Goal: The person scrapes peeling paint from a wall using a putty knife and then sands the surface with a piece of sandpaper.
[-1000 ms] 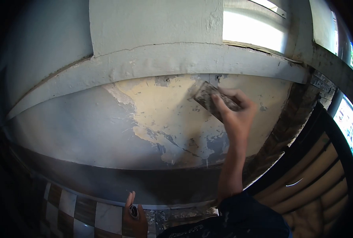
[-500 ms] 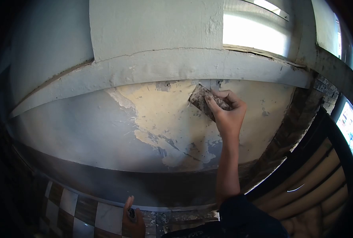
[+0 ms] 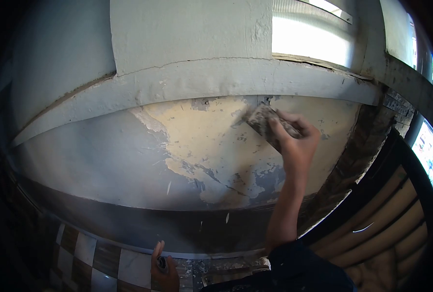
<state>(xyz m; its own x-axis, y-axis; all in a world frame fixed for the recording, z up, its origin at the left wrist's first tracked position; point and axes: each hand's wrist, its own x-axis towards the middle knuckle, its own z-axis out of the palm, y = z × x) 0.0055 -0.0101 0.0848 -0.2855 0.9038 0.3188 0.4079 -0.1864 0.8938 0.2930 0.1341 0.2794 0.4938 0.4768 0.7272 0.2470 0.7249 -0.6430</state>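
Observation:
My right hand (image 3: pixel 299 138) pinches a flat, speckled scraper (image 3: pixel 262 121) between thumb and fingers, just below the ledge. The scraper is slightly blurred and overlaps the peeling wall (image 3: pixel 202 126), where cream and grey patches show through the paint. Low in the view, my left hand (image 3: pixel 167 277) is beside the base of the wall, its fingers pointing up around a small round dark thing with a pale rim (image 3: pixel 163 264). What that round thing is, I cannot tell. Pale flakes (image 3: pixel 227 217) hang in the air below the scraped area.
A painted ledge (image 3: pixel 202 82) runs across above the peeling area, with a bright ribbed window (image 3: pixel 313 36) over it. Checkered tiles (image 3: pixel 107 258) lie at lower left. A dark-framed slatted panel (image 3: pixel 386 228) stands at right, near a rough brick edge (image 3: pixel 350 151).
My right hand and the scraper have shifted right and slightly down along the wall. Pale flakes now show in the air. The left hand has hardly moved.

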